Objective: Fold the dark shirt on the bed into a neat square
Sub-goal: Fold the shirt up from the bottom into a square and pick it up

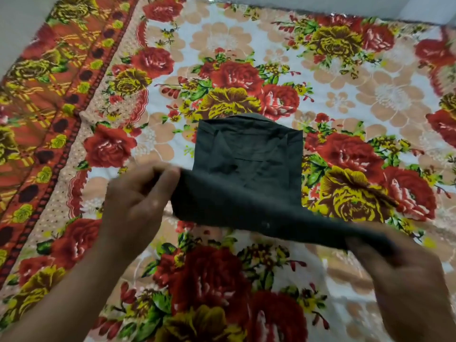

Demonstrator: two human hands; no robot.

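The dark shirt (pixel 249 164) lies in the middle of the bed as a narrow folded strip, collar end farthest from me. Its near end is lifted off the sheet and stretched between my hands. My left hand (pixel 138 201) pinches the left corner of that raised edge. My right hand (pixel 404 272) grips the right corner, lower and closer to me. The raised cloth hangs over the flat part and hides its lower portion.
The bed is covered by a floral sheet (pixel 345 82) with red and yellow roses on white. A wide red and orange border (pixel 49 99) runs along the left side. A pale wall rises beyond the far edge.
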